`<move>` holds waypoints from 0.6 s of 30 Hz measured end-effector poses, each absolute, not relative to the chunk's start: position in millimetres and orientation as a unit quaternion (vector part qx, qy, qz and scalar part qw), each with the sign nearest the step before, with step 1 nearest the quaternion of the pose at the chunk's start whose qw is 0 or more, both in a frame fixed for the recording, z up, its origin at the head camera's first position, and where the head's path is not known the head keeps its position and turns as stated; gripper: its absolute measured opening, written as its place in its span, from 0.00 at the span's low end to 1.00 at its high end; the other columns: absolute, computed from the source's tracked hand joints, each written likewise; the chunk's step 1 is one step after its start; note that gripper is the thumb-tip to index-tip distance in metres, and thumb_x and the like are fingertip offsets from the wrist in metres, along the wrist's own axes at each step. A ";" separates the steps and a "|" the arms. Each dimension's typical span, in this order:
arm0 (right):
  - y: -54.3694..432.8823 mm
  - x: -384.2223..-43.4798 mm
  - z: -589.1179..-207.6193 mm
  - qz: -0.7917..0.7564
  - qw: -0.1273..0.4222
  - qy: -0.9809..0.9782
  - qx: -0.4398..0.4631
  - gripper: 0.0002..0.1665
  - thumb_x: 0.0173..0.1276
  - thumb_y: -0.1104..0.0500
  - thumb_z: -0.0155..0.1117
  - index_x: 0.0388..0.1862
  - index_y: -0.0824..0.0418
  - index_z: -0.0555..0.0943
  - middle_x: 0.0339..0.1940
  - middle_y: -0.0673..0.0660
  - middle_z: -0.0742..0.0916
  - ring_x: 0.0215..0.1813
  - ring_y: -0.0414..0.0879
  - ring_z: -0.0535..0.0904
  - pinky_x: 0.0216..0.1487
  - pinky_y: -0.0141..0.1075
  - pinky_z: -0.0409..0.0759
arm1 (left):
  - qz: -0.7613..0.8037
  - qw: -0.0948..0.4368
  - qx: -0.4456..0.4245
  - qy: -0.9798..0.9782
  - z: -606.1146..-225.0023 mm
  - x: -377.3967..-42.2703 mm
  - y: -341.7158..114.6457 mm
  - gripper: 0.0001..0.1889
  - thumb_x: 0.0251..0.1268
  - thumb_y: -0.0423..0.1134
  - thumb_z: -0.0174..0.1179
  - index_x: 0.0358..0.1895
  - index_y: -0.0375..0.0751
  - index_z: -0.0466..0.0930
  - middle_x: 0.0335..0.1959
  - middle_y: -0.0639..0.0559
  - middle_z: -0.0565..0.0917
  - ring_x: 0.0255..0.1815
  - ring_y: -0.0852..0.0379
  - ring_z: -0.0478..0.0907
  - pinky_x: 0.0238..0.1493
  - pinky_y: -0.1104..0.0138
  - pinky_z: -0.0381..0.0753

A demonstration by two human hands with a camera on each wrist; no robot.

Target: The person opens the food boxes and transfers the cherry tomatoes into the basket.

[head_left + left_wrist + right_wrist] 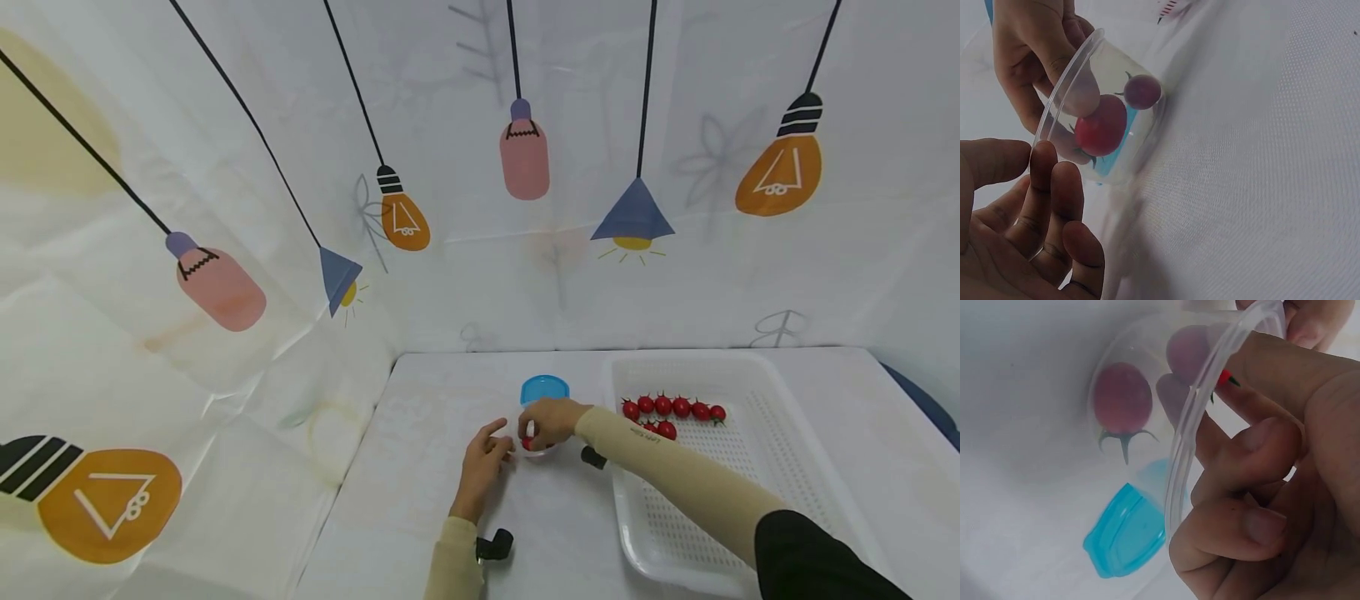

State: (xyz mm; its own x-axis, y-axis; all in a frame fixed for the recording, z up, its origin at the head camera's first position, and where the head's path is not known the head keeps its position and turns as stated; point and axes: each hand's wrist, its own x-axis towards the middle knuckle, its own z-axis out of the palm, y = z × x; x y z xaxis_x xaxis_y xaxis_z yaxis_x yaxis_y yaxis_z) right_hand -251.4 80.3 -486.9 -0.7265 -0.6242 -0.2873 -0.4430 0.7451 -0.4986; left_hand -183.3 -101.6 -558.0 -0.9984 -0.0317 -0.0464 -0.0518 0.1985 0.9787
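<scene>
A clear plastic tub [1147, 134] stands on the white table with cherry tomatoes inside. At its rim, the thumb and index fingertip of my left hand [480, 471] pinch the edge, the other fingers loosely bent outside. My right hand [553, 421] reaches over the rim, its thumb and finger gripping one cherry tomato [1102, 127] inside the tub. Another cherry tomato [1124, 398], with green sepals, lies by the tub's bottom. Just behind the tub is a blue lid [545, 388], also seen past the tub in the right wrist view.
To the right stands a large white perforated basket [720, 533], with a row of cherry tomatoes [681, 407] and a few more in front, partly behind my right sleeve. A white sheet [480, 292] printed with lamps hangs at the back and left.
</scene>
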 end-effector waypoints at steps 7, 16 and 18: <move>82.3 -252.5 -479.8 -0.246 0.237 0.894 -0.291 0.13 0.65 0.60 0.74 0.48 0.52 0.86 0.40 0.50 0.87 0.40 0.43 0.81 0.42 0.38 0.84 | 0.630 0.013 -0.032 0.776 -547.2 -179.8 -99.3 0.21 0.76 0.37 0.56 0.68 0.36 0.73 0.39 0.38 0.86 0.40 0.41 0.84 0.38 0.61 0.76; 88.7 -253.4 -467.2 -0.264 0.221 0.893 -0.289 0.15 0.68 0.57 0.71 0.53 0.52 0.84 0.42 0.50 0.88 0.40 0.43 0.82 0.43 0.41 0.83 | 0.638 0.027 -0.018 0.770 -510.5 -162.6 -97.9 0.22 0.75 0.36 0.57 0.67 0.31 0.73 0.39 0.37 0.86 0.41 0.38 0.83 0.40 0.58 0.77; 91.5 -253.4 -462.1 -0.257 0.208 0.896 -0.297 0.14 0.69 0.55 0.70 0.53 0.50 0.84 0.42 0.49 0.88 0.44 0.43 0.82 0.47 0.44 0.82 | 0.640 0.028 -0.017 0.768 -510.3 -162.9 -98.4 0.23 0.75 0.37 0.58 0.68 0.31 0.72 0.39 0.37 0.86 0.41 0.38 0.83 0.41 0.58 0.77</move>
